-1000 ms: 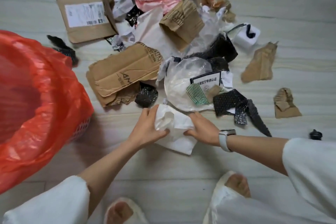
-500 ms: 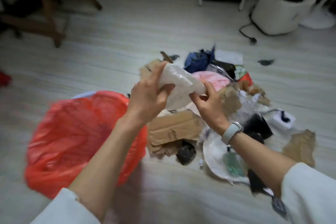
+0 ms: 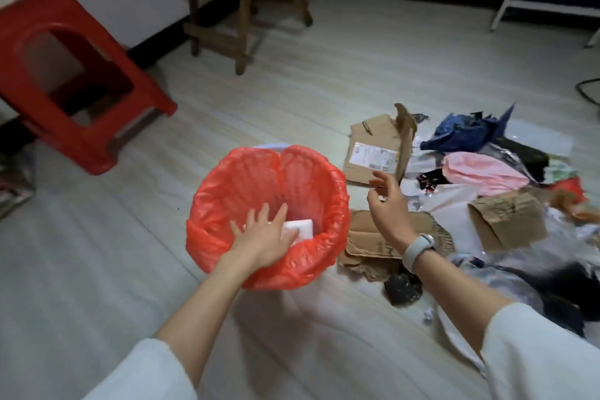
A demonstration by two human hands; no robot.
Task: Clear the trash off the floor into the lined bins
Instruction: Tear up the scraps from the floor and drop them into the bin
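Dropping one piece into the bin is the step judged to be in hand: the left hand (image 3: 263, 237) is held low inside the red-lined bin (image 3: 207, 204), fingers spread and flat, and the white paper wad (image 3: 300, 230) is seen lying just beside and partly under its fingertips. The right hand (image 3: 389, 208) is raised just beside the bin's rim, fingers loosely parted, nothing held. Next, a fresh piece is to be picked from the trash pile (image 3: 487, 204) on the floor (image 3: 324, 91), so a reach to the right is called for. Counted: one lined bin, two hands, three larger cardboard pieces, one red stool (image 3: 97, 140) farther away.
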